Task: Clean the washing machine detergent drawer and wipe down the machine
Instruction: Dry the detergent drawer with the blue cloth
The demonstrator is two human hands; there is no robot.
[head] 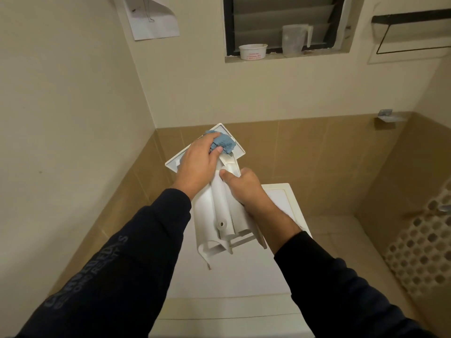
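Louvred window [283,23] at 12 o'clock; on its sill, white tub [252,51] left of clear measuring jug [294,40]. Curled paper sheet [153,18] at 11 o'clock. Perforated mat [419,252] at 3 o'clock.

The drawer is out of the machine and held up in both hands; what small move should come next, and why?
Probably slide the blue cloth across the drawer's front panel toward its far corner. The left hand presses the cloth on that panel, while the right hand grips the drawer body above the washing machine, so wiping can go on.
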